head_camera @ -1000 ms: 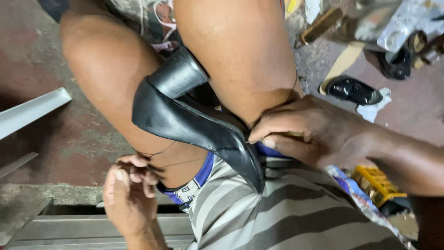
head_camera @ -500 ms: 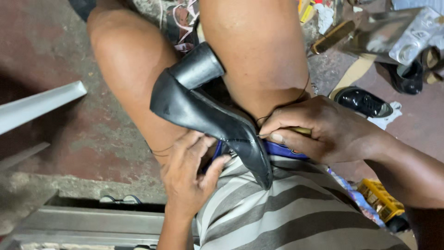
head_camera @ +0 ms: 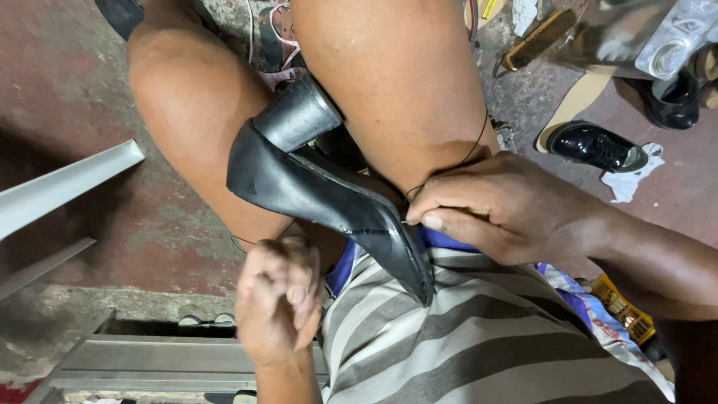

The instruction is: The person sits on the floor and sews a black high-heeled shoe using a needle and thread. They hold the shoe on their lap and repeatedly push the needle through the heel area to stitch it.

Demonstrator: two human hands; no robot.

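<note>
A black high-heeled shoe lies wedged between my bare thighs, block heel pointing away and the pointed toe resting on my striped shirt. My right hand is closed around a small awl with a pale handle, whose thin metal tip touches the shoe's edge near the toe. A dark thread runs over my right thigh to that spot. Just below the shoe, my left hand is curled into a fist, not touching it; I cannot see anything inside it.
A glossy black lace-up shoe lies on the floor at the right beside a white rag. More shoes, a pale insole and a brush lie at the top right. A grey metal bar is at the left, and a metal frame below.
My left hand pressed against the shoe's side half a second ago; it has now dropped away below it and closed into a fist. My right hand stays at the shoe's edge.
</note>
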